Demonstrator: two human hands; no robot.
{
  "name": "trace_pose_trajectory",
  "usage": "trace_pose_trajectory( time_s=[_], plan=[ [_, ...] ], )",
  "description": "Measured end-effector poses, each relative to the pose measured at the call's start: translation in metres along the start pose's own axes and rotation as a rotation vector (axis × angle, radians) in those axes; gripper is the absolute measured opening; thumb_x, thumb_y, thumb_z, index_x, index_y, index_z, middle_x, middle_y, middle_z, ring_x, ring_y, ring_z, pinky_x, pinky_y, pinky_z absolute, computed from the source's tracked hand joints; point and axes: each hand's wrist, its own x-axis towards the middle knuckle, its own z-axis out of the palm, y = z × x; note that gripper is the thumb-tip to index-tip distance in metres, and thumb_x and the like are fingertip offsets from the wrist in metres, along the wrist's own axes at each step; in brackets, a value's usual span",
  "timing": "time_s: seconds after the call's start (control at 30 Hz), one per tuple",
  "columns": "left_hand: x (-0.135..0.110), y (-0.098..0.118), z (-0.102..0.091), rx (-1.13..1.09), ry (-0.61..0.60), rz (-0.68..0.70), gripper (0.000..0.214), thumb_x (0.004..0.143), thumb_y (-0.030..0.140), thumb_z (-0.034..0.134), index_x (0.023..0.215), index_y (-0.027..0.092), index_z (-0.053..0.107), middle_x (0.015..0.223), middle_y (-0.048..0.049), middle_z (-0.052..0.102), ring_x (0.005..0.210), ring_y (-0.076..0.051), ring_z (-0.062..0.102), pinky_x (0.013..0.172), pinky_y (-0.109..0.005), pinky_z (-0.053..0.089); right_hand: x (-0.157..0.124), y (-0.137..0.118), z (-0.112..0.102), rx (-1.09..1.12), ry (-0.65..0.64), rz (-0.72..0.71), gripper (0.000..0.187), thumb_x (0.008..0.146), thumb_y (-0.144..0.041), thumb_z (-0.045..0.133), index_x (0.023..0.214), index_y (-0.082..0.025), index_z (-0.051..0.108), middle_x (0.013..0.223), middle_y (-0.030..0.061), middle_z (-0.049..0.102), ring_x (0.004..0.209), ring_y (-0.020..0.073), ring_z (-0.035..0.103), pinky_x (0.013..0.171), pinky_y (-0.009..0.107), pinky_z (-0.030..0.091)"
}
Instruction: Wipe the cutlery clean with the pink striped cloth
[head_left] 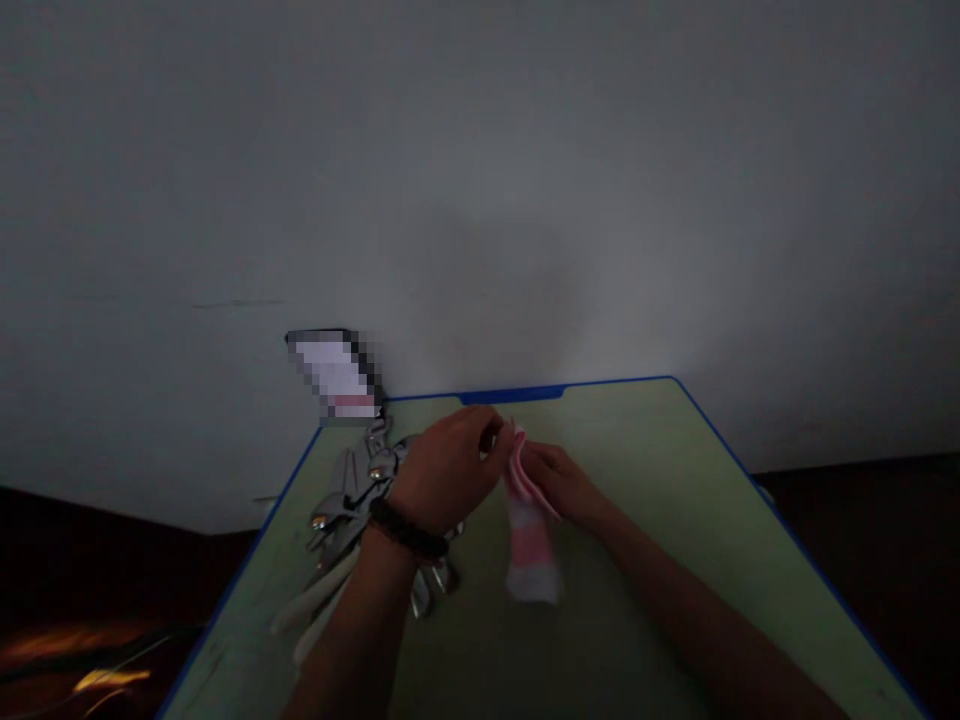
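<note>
A pink-and-white striped cloth (534,545) hangs folded above the middle of the table. Its upper part is gripped by my right hand (559,480), whose fingers are closed around the folds. My left hand (454,465), with a dark braided bracelet on the wrist, is curled in a pinch against the cloth's top edge. A thin sliver shows at those fingertips, too small and dim to name. Left of the cloth, partly behind my left forearm, lies a pile of metal cutlery (349,500), with spoon-like ends and pale handles (311,605).
The pale green table (645,430) has a blue rim and meets a grey wall (480,200) at its far side. A phone-like device (334,375) with a blurred-out screen leans at the far left corner. Dark floor lies on both sides.
</note>
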Motion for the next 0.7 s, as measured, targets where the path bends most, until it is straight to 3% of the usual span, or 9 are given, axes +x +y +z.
trace_pose_trajectory(
  time_s=[0.33, 0.4, 0.47, 0.6, 0.7],
  plan=[
    [-0.011, 0.027, -0.019, -0.093, -0.01, 0.004, 0.049, 0.095, 0.039, 0.023, 0.077, 0.019, 0.065, 0.078, -0.0055, 0.07, 0.07, -0.018, 0.063, 0.062, -0.027, 0.039, -0.019, -0.097, -0.022, -0.53, -0.211, -0.057, 0.038, 0.086, -0.044, 0.04, 0.062, -0.016, 0.052, 0.061, -0.0018, 0.047, 0.057, 0.0101, 0.04, 0.055, 0.022, 0.033],
    [-0.013, 0.03, -0.023, -0.143, 0.037, 0.001, 0.051, 0.095, 0.038, 0.024, 0.075, 0.019, 0.066, 0.075, -0.0038, 0.071, 0.067, -0.016, 0.063, 0.059, -0.025, 0.038, -0.022, -0.109, -0.028, -0.579, -0.09, -0.119, 0.037, 0.086, -0.043, 0.04, 0.064, -0.016, 0.054, 0.063, -0.0014, 0.05, 0.06, 0.0106, 0.043, 0.057, 0.022, 0.035],
    [-0.015, 0.03, -0.027, -0.165, 0.101, -0.034, 0.052, 0.095, 0.038, 0.025, 0.071, 0.018, 0.067, 0.068, -0.0025, 0.07, 0.06, -0.014, 0.062, 0.055, -0.024, 0.037, -0.025, -0.117, -0.032, -0.588, 0.05, -0.146, 0.038, 0.087, -0.043, 0.038, 0.067, -0.016, 0.056, 0.061, -0.0013, 0.05, 0.056, 0.01, 0.043, 0.052, 0.021, 0.032],
    [-0.015, 0.026, -0.031, -0.122, 0.215, -0.095, 0.053, 0.095, 0.038, 0.028, 0.066, 0.017, 0.067, 0.061, -0.0025, 0.067, 0.055, -0.013, 0.06, 0.052, -0.024, 0.035, -0.029, -0.121, -0.028, -0.644, -0.061, -0.143, 0.037, 0.087, -0.04, 0.041, 0.067, -0.016, 0.06, 0.057, -0.0018, 0.052, 0.051, 0.009, 0.043, 0.047, 0.02, 0.03],
    [-0.014, 0.024, -0.031, -0.058, 0.229, -0.065, 0.052, 0.095, 0.037, 0.027, 0.069, 0.017, 0.067, 0.062, -0.003, 0.067, 0.056, -0.014, 0.059, 0.054, -0.025, 0.035, -0.026, -0.119, -0.013, -0.59, -0.096, -0.188, 0.036, 0.089, -0.038, 0.037, 0.08, -0.017, 0.066, 0.071, 0.0009, 0.064, 0.064, 0.0125, 0.055, 0.059, 0.022, 0.039]
  ],
)
